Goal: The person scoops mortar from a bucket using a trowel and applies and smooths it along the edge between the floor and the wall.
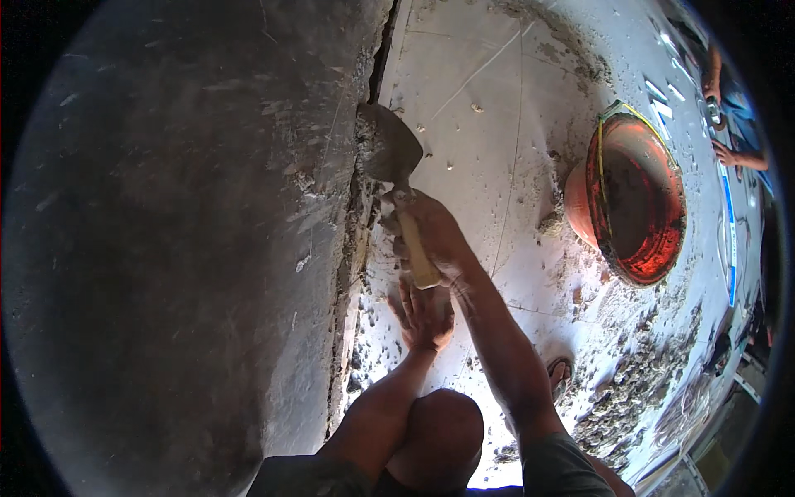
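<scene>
My right hand grips the wooden handle of a trowel. Its metal blade rests against the crumbly edge of the dark grey cement surface, where a narrow gap meets the pale tiled floor. Below the trowel, my left hand lies on the pale floor with fingers spread, close beside that edge and partly under my right hand.
An orange mortar bucket with a yellow handle stands to the right. A co-worker's hands are at the far right by a long blue-and-white strip. Mortar crumbs cover the lower right floor, near a sandalled foot.
</scene>
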Demonstrator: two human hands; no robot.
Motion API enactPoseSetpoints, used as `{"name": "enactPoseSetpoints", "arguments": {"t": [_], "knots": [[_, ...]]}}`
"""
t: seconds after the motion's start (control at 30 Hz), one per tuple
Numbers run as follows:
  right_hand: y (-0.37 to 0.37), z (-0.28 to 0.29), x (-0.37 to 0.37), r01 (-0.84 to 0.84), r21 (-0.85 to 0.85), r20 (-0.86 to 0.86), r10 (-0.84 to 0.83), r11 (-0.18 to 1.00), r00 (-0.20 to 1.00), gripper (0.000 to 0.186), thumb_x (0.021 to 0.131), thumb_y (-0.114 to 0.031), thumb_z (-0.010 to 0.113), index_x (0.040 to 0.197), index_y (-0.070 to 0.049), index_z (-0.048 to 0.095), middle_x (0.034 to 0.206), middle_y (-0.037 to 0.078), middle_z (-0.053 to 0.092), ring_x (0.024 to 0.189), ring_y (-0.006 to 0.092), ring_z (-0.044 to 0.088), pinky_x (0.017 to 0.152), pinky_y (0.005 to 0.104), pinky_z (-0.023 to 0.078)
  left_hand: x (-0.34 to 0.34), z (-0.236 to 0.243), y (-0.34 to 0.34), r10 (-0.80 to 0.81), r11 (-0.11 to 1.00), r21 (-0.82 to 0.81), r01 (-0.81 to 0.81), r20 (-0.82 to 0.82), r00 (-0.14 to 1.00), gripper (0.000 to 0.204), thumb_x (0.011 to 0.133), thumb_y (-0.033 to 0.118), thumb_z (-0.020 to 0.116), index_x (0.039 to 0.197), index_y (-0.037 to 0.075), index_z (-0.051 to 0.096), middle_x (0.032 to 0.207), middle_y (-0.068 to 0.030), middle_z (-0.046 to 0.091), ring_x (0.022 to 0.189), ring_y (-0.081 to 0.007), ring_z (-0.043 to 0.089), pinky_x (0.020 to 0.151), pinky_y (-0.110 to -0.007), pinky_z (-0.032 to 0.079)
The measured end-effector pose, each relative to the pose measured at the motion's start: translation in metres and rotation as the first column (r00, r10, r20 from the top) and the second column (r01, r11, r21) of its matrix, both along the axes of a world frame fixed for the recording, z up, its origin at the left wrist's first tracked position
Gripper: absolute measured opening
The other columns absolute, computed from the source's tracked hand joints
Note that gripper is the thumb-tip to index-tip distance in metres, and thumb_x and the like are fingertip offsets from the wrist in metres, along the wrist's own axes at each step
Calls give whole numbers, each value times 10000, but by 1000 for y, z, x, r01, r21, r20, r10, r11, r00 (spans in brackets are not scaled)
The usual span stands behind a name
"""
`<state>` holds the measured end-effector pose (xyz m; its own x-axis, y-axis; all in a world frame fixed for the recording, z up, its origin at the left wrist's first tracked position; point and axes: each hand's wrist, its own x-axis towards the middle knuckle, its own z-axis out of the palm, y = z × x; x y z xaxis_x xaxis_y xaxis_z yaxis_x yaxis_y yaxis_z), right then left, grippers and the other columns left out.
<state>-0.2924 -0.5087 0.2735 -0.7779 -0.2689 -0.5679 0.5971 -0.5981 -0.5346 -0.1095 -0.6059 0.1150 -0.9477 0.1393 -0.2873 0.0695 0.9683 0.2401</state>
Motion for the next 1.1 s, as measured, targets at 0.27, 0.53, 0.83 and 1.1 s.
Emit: {"name": "enactPoseSetpoints", "arguments": {"t": [0.27, 0.53, 0.83, 1.1], "knots": [[41, -1, 7, -73, -501, -85, 35, 862, 996, 452, 1027, -394, 410, 1275, -25, 492, 755, 15, 478, 463, 104, 452, 371, 233, 409, -5, 5, 7, -1, 1000, 3, 1, -36, 999, 713, 902, 497, 453, 1509, 133, 363, 1629, -163, 128, 1505, -397, 54, 1156, -654, -46], [38, 22, 69, 502, -221, -311, -548, 836, 776, 488, 1030, -353, 392, 1387, -22, 352, 815, 78, 483, 477, 155, 482, 422, 276, 473, -4, 4, 0, -29, 994, -107, 29, -3, 1000, 773, 899, 551, 446, 1545, 159, 285, 1635, -169, 96, 1508, -397, 23, 1145, -665, -71], [-76, -64, 117, 755, -456, 106, -813, 472, 572, 504, 968, -275, 534, 1361, -12, 359, 1229, 185, 474, 959, 259, 578, 742, 394, 529, 2, -6, 10, -5, 995, 98, 26, -205, 979, 791, 887, 503, 516, 1546, 135, 278, 1611, -187, 183, 1499, -406, 73, 1183, -597, 34], [-60, -70, 79, 433, 14, 45, -433, 901, 900, 253, 1008, -263, 513, 1207, -112, 469, 886, 38, 572, 657, 143, 582, 554, 286, 511, -2, 5, 4, -15, 999, 30, 17, -78, 997, 866, 872, 560, 494, 1563, 128, 201, 1614, -175, 170, 1499, -396, 64, 1175, -601, 48]]}}
